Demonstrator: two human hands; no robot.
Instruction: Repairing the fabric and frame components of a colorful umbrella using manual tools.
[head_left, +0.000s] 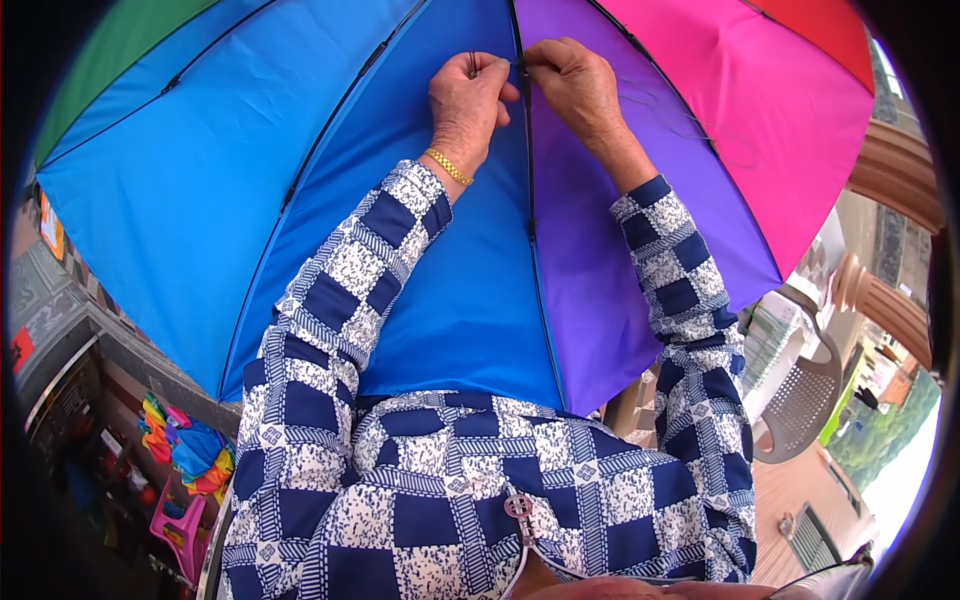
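Observation:
An opened umbrella [440, 300] with green, blue, purple, pink and red panels spreads in front of me, its inner side with thin dark ribs toward me. My left hand [470, 100] is closed in a pinch over the dark blue panel, close to the rib [531, 225] between blue and purple. Thin dark strands stick up at its fingers; what they belong to is too small to tell. Just across that rib, my right hand [575, 85] pinches at a dark joint, fingertips pressed together. A fine dark thread [690, 130] loops from beside it over the purple and pink panels.
At lower left, a pink plastic stool [180, 530] stands near a heap of multicoloured cloth [190, 445] and a grey ledge [130, 345]. A perforated grey-brown chair [800, 400] is at the right, with brown columns [890, 300] beyond it.

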